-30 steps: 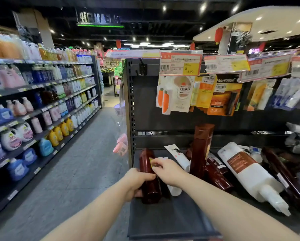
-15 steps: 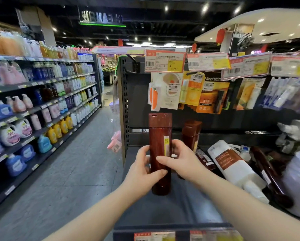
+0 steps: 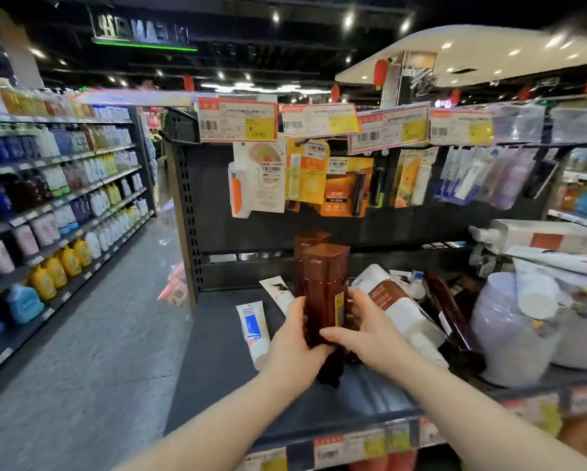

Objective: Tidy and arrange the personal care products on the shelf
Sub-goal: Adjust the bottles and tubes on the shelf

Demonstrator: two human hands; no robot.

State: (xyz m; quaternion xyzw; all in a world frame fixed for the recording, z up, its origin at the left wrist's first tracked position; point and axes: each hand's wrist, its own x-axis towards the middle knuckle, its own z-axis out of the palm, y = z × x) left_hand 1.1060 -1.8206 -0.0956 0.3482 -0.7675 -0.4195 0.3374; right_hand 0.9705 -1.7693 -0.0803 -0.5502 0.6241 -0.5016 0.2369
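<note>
Left hand [image 3: 294, 348] and right hand [image 3: 370, 334] clasp an upright brown bottle [image 3: 324, 294] low over the dark shelf [image 3: 217, 351]; next, likely standing it beside another brown bottle [image 3: 307, 241] behind.

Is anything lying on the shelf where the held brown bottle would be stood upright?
Partly. Both hands, left hand and right hand, hold the brown bottle; a white-and-blue tube lies left, a fallen white bottle right. Directly below looks bare.
</note>
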